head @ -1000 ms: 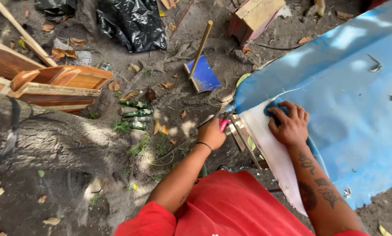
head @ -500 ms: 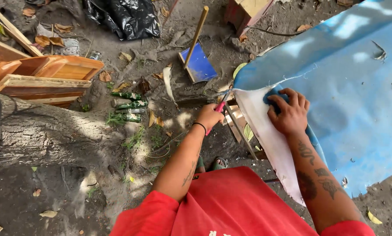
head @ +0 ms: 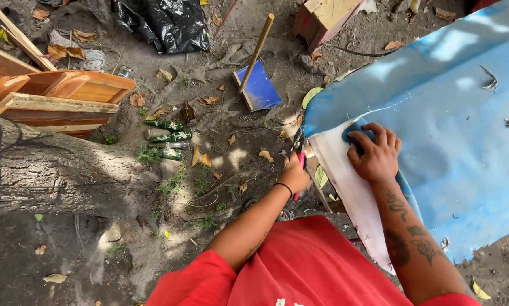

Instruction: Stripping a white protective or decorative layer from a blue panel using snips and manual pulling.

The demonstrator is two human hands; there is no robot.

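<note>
The big sheet [head: 453, 113] is sky blue with paler sunlit patches, and its turned-back underside [head: 345, 187] is off-white with a pinkish tinge. The scissors [head: 298, 161] show a pink handle. The right hand [head: 374, 154] leads to a forearm marked with dark tattoos, and the left hand [head: 294, 175] wears a thin black wristband. The shirt [head: 317, 266] is bright red. On the brown dirt lie green bottles [head: 166, 139], a deep blue board [head: 260, 86], a glossy black bag [head: 164, 22] and orange-brown wooden furniture [head: 62, 99].
</note>
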